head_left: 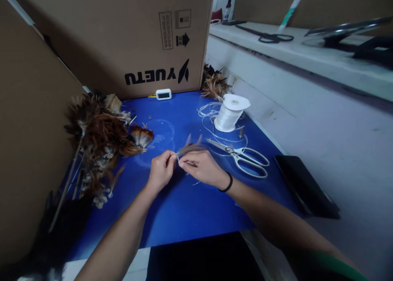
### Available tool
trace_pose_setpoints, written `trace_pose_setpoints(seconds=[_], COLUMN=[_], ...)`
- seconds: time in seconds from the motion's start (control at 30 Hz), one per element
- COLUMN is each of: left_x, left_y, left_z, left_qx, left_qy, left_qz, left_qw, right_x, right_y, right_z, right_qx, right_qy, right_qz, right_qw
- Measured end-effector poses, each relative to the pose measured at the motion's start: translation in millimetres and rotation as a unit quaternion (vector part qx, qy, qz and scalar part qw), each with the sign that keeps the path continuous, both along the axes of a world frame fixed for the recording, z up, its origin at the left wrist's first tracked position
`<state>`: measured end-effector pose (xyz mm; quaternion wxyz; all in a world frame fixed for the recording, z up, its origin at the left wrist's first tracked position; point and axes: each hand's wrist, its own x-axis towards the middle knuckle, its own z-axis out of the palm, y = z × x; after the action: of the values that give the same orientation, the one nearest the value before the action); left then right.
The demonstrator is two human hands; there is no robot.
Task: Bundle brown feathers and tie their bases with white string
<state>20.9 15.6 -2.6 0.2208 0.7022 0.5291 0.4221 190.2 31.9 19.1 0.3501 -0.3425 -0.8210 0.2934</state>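
My left hand (162, 170) is closed in a pinch at the base of a small bunch of brown feathers (190, 147). The feather tips point up and to the right, behind my right hand (201, 165). Its thumb and forefinger are also pinched together, close to the left fingertips, on a thin white string (178, 158) at the feathers' base; part of it is hidden by the fingers. Scissors with pale handles (241, 155) lie just right of my right hand, blades slightly apart. Behind them stands a spool of white string (229, 114), with loose loops around it.
A heap of brown feathers (102, 136) covers the left of the blue table (196, 215). Cardboard walls (138, 35) rise behind and left. A small digital timer (163, 94) stands at the back. A black flat case (305, 187) lies at the right edge, beneath a ledge holding black scissors (270, 37).
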Motion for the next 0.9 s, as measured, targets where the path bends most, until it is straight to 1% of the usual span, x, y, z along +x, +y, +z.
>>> trace_pose_setpoints(seconds=[0.07, 0.13, 0.2, 0.23, 0.27, 0.3, 0.37, 0.4, 0.47, 0.5, 0.53, 0.57, 0.63, 0.7, 0.73, 0.8, 0.87, 0.9], left_x=[1, 2, 3, 3, 4, 4, 5, 5, 6, 6, 7, 7, 8, 9, 9, 9, 8, 8], left_y=[0, 0, -1, -2, -3, -4, -8, -10, -12, -13, -12, -12, -9, -6, -5, -4, -4, -5], left_z=[-0.8, -3.0, -5.1, -5.5, -5.2, -4.2, -0.7, 1.1, 3.6, 3.8, 3.2, 2.1, -1.0, -3.4, -4.0, -3.8, -2.4, -1.7], left_qx=[0.054, 0.089, 0.104, 0.106, 0.103, 0.097, 0.067, 0.042, -0.03, -0.067, -0.099, -0.121, -0.138, -0.131, -0.125, -0.107, -0.082, -0.067], left_qy=[0.076, 0.123, 0.154, 0.16, 0.159, 0.149, 0.104, 0.068, -0.031, -0.09, -0.152, -0.211, -0.3, -0.34, -0.343, -0.315, -0.253, -0.211], left_qz=[-0.017, -0.051, -0.086, -0.103, -0.121, -0.141, -0.174, -0.181, -0.173, -0.159, -0.141, -0.123, -0.09, -0.062, -0.048, -0.018, 0.013, 0.028], left_qw=[0.996, 0.987, 0.979, 0.976, 0.974, 0.974, 0.977, 0.98, 0.984, 0.981, 0.973, 0.962, 0.94, 0.929, 0.93, 0.943, 0.964, 0.975], right_x=[2, 7, 14, 17, 21, 24, 28, 29, 27, 24, 20, 15, 5, -5, -9, -14, -16, -17], right_y=[-3, -2, 5, 10, 15, 20, 30, 34, 37, 38, 37, 35, 29, 21, 17, 10, 4, 2], right_z=[8.8, 17.4, 23.8, 25.8, 26.9, 27.1, 24.2, 21.3, 13.1, 8.2, 3.1, -1.8, -9.8, -13.7, -14.0, -11.7, -7.9, -6.4], right_qx=[0.076, 0.12, 0.129, 0.116, 0.088, 0.041, -0.084, -0.153, -0.275, -0.322, -0.353, -0.369, -0.364, -0.355, -0.336, -0.264, -0.187, -0.164], right_qy=[-0.039, -0.077, -0.1, -0.1, -0.09, -0.071, -0.024, 0.0, 0.062, 0.106, 0.155, 0.199, 0.232, 0.24, 0.241, 0.237, 0.22, 0.209], right_qz=[-0.003, -0.001, 0.003, 0.01, 0.019, 0.035, 0.074, 0.091, 0.109, 0.11, 0.106, 0.099, 0.087, 0.051, 0.026, -0.017, -0.05, -0.063], right_qw=[0.996, 0.99, 0.987, 0.988, 0.992, 0.996, 0.993, 0.984, 0.953, 0.934, 0.917, 0.902, 0.898, 0.902, 0.91, 0.935, 0.956, 0.962])
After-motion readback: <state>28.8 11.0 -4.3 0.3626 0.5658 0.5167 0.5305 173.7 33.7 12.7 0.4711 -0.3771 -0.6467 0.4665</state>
